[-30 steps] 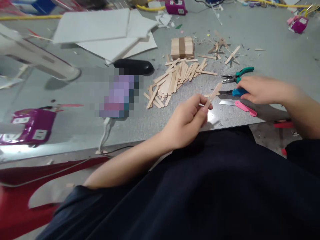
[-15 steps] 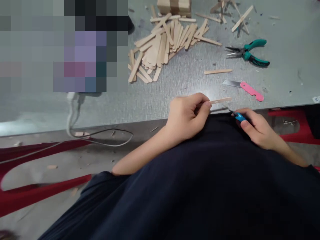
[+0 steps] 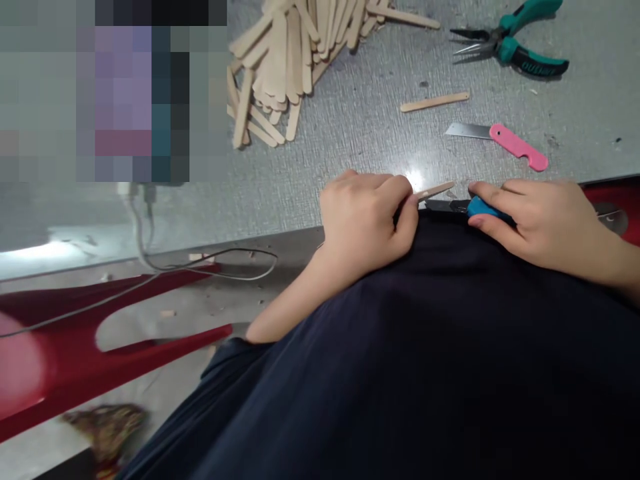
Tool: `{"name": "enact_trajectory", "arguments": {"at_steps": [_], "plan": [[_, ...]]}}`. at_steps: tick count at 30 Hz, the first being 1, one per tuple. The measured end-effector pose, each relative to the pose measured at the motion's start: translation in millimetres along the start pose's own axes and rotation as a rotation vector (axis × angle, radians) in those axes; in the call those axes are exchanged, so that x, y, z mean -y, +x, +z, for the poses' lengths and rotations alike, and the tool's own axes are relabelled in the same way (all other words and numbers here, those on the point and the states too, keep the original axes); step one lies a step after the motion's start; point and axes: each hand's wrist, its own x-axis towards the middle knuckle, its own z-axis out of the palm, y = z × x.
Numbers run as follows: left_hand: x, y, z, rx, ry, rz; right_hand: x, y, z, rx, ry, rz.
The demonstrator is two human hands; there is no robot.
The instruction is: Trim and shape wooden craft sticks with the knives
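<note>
My left hand [image 3: 367, 213], at the table's front edge, is closed on a wooden craft stick [image 3: 435, 191]. The stick's free end points right and shows a pale notch near my fingertips. In my right hand [image 3: 533, 217] is a utility knife [image 3: 480, 208] with a blue handle, its dark blade pointing left, just below the stick. Whether the blade touches the stick I cannot tell. Beyond my hands on the table lie a pink folding knife [image 3: 520, 147] with its blade out and a single loose craft stick [image 3: 435, 102].
A heap of craft sticks [image 3: 285, 60] spreads over the table [image 3: 350, 140] at the back left. Green-handled needle-nose pliers [image 3: 510, 43] lie at the back right. A cable [image 3: 140, 233] hangs over the front edge at left, above a red stool [image 3: 65, 333].
The view has tilted down and come closer. My right hand has moved the knife left, bringing its blade alongside the craft stick. My left hand keeps its hold on the stick.
</note>
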Motion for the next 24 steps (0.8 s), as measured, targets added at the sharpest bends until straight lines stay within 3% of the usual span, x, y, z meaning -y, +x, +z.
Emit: {"name": "enact_trajectory", "arguments": {"at_steps": [12,20,24], "plan": [[10,1,0.3,0.033,-0.124,0.065,7,-5,21,-0.062,0.082,0.016],[17,2,-12.6,0.117,-0.178,0.147,2,-2,10,-0.019,0.142,0.001],[19,4,-17.3,0.065,-0.140,0.144,-8,7,1,-0.033,0.149,-0.020]]}}
